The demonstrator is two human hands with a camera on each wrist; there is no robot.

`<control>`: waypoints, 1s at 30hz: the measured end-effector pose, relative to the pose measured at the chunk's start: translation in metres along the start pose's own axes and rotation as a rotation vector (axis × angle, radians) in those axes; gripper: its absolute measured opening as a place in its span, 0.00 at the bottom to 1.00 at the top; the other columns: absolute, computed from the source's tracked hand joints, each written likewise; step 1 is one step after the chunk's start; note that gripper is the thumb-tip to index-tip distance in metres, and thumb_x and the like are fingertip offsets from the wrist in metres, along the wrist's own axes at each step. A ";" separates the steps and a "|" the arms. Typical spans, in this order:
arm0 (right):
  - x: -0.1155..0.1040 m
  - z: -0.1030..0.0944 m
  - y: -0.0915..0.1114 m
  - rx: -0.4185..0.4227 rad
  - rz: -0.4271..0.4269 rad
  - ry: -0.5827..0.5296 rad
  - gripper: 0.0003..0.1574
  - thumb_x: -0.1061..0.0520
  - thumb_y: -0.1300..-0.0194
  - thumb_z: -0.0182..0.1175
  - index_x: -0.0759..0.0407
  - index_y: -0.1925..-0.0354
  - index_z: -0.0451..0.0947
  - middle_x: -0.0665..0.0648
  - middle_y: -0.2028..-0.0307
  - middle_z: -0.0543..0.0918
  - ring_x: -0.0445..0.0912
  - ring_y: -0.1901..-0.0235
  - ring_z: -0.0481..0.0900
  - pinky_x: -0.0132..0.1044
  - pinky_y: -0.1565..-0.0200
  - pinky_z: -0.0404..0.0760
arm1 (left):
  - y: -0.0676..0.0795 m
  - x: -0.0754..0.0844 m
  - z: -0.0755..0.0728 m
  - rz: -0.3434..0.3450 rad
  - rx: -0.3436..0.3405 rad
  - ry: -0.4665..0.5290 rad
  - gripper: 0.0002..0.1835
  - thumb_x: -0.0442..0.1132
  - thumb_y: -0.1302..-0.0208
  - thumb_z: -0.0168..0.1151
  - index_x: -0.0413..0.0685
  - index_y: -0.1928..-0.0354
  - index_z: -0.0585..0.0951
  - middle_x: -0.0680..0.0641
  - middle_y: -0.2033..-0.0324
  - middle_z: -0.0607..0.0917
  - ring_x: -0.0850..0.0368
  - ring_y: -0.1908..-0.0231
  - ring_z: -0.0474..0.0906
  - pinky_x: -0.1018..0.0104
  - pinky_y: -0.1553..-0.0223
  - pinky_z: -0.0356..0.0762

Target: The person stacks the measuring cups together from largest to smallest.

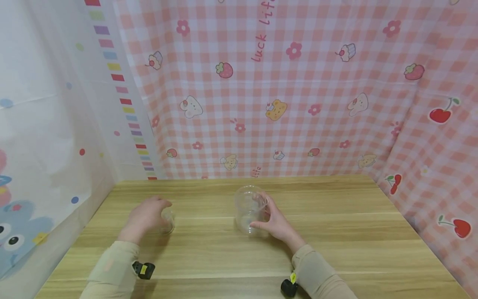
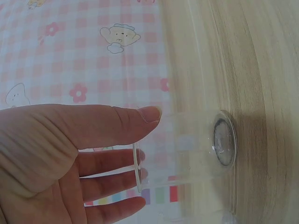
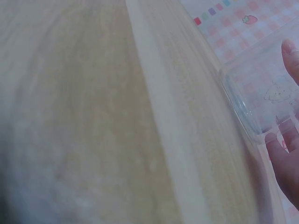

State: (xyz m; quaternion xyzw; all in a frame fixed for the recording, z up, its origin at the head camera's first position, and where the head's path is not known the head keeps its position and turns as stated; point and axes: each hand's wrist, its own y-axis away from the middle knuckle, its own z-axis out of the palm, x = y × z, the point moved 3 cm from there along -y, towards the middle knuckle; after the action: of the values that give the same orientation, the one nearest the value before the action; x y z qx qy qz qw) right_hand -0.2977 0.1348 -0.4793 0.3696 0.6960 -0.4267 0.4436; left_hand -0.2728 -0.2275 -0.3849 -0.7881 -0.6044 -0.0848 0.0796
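At the left of the head view, my left hand holds a small clear cup that stands on the table. In the left wrist view its thumb lies along one side near the rim, with the fingers on the far side; the clear cup's round base meets the wood. Near the middle, my right hand grips a larger, wide clear cup from the right, thumb in front and fingers behind. The right wrist view shows that cup's lower wall between thumb and fingers, partly cut off.
Both cups are on a wood-grain table. A pink checked cloth hangs behind it and on the right, a white patterned cloth on the left. Black wrist cameras sit on both sleeves. Another clear edge shows low in the left wrist view.
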 end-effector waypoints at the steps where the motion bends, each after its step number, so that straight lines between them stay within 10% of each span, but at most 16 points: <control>1: 0.000 0.000 0.000 0.001 0.003 0.000 0.61 0.66 0.47 0.74 0.57 0.25 0.48 0.65 0.28 0.61 0.63 0.31 0.60 0.56 0.32 0.61 | 0.000 0.000 0.000 0.000 -0.002 0.000 0.28 0.36 0.51 0.73 0.37 0.45 0.81 0.30 0.45 0.77 0.29 0.44 0.72 0.35 0.48 0.72; 30: 0.001 -0.001 0.001 0.010 0.012 0.032 0.61 0.62 0.45 0.74 0.56 0.25 0.48 0.65 0.28 0.62 0.64 0.31 0.60 0.58 0.33 0.62 | -0.001 -0.001 0.003 0.020 0.003 0.005 0.24 0.36 0.50 0.74 0.39 0.49 0.83 0.34 0.49 0.82 0.33 0.47 0.76 0.37 0.48 0.74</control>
State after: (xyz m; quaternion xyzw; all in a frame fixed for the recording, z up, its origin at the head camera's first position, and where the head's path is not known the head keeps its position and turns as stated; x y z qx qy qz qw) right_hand -0.2969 0.1358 -0.4801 0.3828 0.6986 -0.4217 0.4331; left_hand -0.2737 -0.2279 -0.3878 -0.7939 -0.5963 -0.0848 0.0831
